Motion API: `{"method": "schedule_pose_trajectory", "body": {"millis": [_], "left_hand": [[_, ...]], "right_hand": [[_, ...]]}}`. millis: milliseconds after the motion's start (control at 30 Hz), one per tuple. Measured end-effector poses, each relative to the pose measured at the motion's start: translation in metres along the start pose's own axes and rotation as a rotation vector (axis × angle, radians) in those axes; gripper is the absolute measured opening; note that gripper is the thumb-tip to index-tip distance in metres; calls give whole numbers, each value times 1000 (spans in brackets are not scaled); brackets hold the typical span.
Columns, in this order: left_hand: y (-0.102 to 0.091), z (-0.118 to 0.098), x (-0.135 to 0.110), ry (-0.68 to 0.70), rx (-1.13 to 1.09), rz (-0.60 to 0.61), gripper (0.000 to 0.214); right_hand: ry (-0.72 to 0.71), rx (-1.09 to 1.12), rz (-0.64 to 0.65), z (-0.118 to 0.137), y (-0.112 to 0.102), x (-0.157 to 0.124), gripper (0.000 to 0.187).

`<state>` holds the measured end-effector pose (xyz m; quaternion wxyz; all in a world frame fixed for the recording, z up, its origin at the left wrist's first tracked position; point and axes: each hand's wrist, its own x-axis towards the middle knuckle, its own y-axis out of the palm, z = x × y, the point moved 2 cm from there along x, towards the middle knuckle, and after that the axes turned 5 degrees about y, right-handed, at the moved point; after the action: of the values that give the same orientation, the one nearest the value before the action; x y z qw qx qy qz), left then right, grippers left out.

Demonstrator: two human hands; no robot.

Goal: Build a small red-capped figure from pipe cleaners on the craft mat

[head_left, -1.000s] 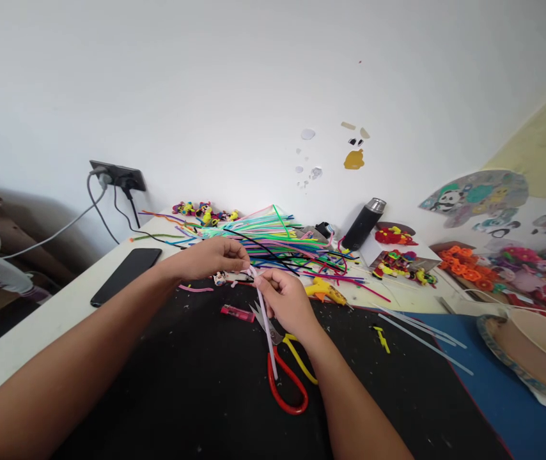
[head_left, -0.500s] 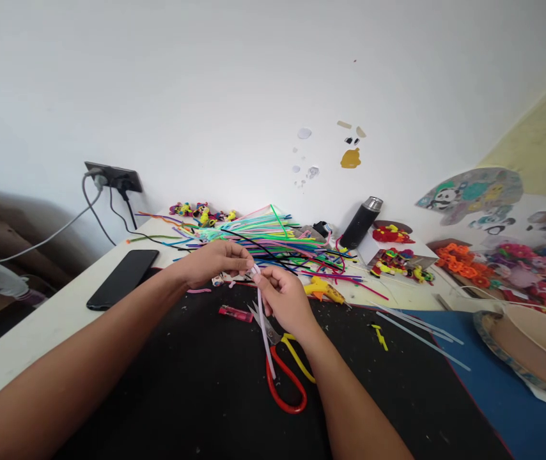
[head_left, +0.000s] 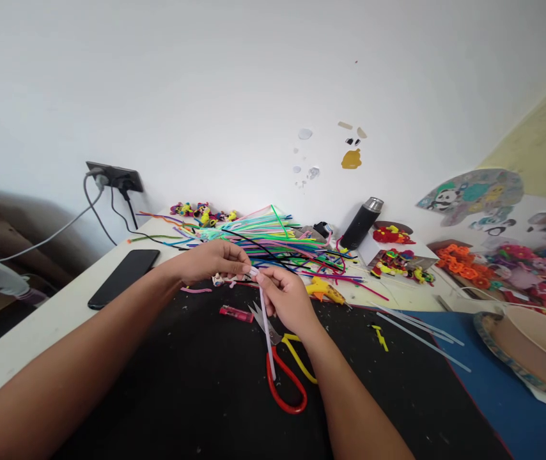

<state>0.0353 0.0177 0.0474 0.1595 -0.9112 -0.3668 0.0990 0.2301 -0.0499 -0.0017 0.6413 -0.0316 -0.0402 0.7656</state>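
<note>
My left hand (head_left: 213, 259) and my right hand (head_left: 287, 297) meet above a black mat (head_left: 196, 390), both pinching the top end of a pale lilac pipe cleaner (head_left: 266, 329) that hangs down toward me. The fingers of both hands are closed on it. Under my right hand lie scissors (head_left: 285, 367) with one red and one yellow handle. A pink lighter (head_left: 237, 313) rests just left of the scissors. A heap of coloured pipe cleaners (head_left: 277, 243) lies right behind my hands.
A black phone (head_left: 124, 268) lies at the left on the white table, near a wall socket (head_left: 114, 176) with cables. A yellow glue gun (head_left: 323, 291), a black flask (head_left: 362, 223), small coloured figures (head_left: 397, 262), clear glue sticks (head_left: 421, 332) and a cardboard ring (head_left: 532, 351) are at the right.
Both hands have stayed together on the pipe cleaner's top end, with only small finger movements. The view has shifted slightly.
</note>
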Motion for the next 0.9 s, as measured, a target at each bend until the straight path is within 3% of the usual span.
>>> {"method": "schedule_pose_trajectory", "body": {"millis": [467, 900], "left_hand": [[19, 13, 12, 29, -205, -134, 32], [25, 3, 11, 72, -31, -210, 28]], "right_hand": [[-3, 6, 28, -4, 4, 1, 32], [-5, -19, 5, -9, 4, 2, 29]]}}
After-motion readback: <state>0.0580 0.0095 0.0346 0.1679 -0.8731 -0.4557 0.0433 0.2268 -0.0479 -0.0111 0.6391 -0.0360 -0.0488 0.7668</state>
